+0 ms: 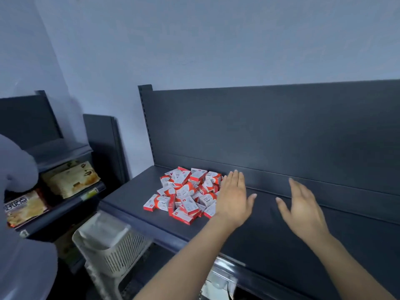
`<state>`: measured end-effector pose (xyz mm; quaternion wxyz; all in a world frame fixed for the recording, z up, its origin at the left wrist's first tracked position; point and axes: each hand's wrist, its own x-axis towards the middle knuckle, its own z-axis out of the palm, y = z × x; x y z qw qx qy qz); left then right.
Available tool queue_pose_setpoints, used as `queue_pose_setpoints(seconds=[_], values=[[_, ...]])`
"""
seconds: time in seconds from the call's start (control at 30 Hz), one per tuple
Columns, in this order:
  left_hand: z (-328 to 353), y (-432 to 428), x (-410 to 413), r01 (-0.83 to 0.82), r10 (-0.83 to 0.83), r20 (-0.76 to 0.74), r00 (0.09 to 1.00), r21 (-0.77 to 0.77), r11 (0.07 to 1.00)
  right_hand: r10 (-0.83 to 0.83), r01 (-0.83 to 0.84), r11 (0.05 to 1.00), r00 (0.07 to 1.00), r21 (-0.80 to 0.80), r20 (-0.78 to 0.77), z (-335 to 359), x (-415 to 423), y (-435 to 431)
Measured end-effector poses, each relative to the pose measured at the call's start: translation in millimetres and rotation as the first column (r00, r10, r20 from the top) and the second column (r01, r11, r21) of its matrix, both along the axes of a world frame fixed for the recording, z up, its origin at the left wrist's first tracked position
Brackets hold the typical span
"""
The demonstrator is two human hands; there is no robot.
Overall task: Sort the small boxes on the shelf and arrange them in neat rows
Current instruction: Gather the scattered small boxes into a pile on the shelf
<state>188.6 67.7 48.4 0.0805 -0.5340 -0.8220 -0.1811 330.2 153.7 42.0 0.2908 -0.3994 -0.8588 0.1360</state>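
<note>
Two bare forearms reach over the front edge of a dark shelf, both hands spread wide and holding nothing. A jumbled heap of small red-and-white boxes lies toward the shelf's left end, close to the back edge. A pale basket stands below the left front corner. The left hand is at the heap's right side, contact unclear; the right hand hovers apart over bare shelf. No row is formed, so sorting appears barely begun. The next move likely calls for lifting boxes singly, facing them alike and lining them along the back edge.
</note>
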Motion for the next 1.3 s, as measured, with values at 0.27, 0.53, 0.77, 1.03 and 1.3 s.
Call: queue_pose_setpoints(seconds=[0.27,0.53,0.77,1.03,1.3], values=[[-10,-69,-137,-0.051,0.053,0.057,0.997,-0.034,0.998,0.07,-0.064,0.995,0.995,-0.081,0.07,-14,-145,-61],[-41,-109,-211,0.11,-0.088,0.135,0.987,-0.167,0.98,0.152,-0.12,0.983,0.959,-0.141,0.239,-40,-224,-96],[-65,-106,-236,0.316,-0.341,-0.025,0.94,-0.315,0.895,0.122,-0.075,0.985,0.938,-0.155,0.326,-57,-245,-101],[-75,-89,-248,0.375,-0.522,-0.278,0.807,-0.442,0.815,0.118,-0.072,0.988,0.925,-0.137,0.361,-63,-248,-95],[-48,-99,-258,0.416,-0.502,-0.197,0.842,-0.355,0.837,0.124,-0.08,0.983,0.952,-0.164,0.28,-55,-239,-89]])
